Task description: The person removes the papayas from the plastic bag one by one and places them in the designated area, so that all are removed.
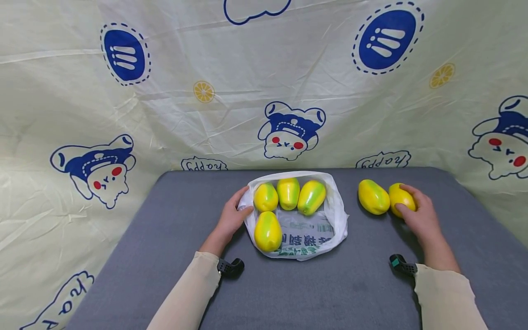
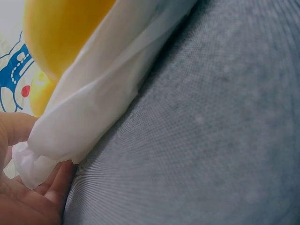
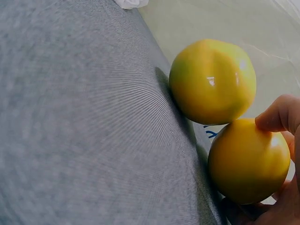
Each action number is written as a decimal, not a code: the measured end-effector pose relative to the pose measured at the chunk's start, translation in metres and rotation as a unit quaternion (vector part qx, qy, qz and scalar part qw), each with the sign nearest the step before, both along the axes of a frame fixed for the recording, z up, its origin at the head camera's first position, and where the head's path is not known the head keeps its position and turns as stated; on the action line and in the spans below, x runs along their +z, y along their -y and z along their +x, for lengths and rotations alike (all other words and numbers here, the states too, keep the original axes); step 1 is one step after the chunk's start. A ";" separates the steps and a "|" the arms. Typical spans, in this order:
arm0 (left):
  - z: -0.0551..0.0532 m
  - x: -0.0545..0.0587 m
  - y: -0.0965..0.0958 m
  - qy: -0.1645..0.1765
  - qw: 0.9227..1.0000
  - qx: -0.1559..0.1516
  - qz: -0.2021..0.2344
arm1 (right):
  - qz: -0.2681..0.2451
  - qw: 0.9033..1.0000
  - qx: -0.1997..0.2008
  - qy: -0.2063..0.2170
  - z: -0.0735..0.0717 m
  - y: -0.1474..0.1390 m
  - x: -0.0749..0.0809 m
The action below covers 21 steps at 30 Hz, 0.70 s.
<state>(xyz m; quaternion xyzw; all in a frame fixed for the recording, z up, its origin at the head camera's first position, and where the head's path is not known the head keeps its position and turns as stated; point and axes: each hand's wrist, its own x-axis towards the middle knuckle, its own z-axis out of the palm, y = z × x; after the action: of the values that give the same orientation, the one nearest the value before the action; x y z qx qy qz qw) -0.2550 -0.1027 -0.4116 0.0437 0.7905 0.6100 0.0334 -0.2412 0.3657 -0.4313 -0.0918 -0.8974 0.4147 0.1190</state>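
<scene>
A white plastic bag lies with its mouth spread wide on the table. Several yellow-green papayas sit inside it, along its left and far sides. My left hand holds the bag's left edge; the left wrist view shows the white plastic between thumb and fingers. Off to the right, my right hand grips a yellow papaya, thumb on the near side and fingers over the far side. Another papaya lies just left of it, and the two look to be touching in the right wrist view.
The grey table runs back to a pale printed cloth that hangs behind it and at the sides. Dark wrist straps with small devices are on both forearms. Printed lettering shows on the bag's inner bottom.
</scene>
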 end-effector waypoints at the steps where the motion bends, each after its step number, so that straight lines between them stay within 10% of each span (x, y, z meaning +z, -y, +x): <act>1: -0.001 -0.001 0.000 0.000 1.000 0.000 0.000 | 0.000 1.000 0.001 0.000 0.000 0.000 0.000; 9: -0.024 -0.033 0.004 -0.006 1.000 0.010 0.008 | 0.001 1.000 0.003 -0.004 0.000 0.002 0.000; 21: -0.026 -0.037 0.006 -0.018 1.000 0.004 0.010 | 0.069 0.996 -0.041 -0.024 -0.002 0.012 0.017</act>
<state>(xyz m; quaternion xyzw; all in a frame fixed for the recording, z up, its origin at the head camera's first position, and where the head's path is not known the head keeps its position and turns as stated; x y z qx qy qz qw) -0.2806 -0.1082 -0.4486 0.0517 0.7851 0.6170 0.0167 -0.2427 0.3539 -0.4143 -0.1104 -0.9160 0.3491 0.1641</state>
